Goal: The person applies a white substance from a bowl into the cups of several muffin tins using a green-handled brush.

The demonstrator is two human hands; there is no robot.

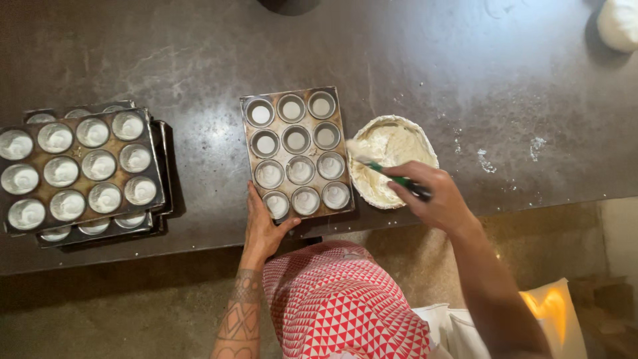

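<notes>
A metal muffin tray [298, 93] with several round cups, each coated pale inside, lies on the dark counter in front of me. My left hand [262, 226] rests at its near left corner, fingers on the edge. My right hand [435, 199] grips a green-handled brush [392, 176] whose bristle end dips into a bowl of white paste [405, 143] just right of the tray.
A stack of similar coated muffin trays [156, 176] sits at the left of the dark counter [432, 60]. A white lump [618, 23] lies at the far right corner. A red-and-white patterned cloth [339, 306] hangs below me, over the floor.
</notes>
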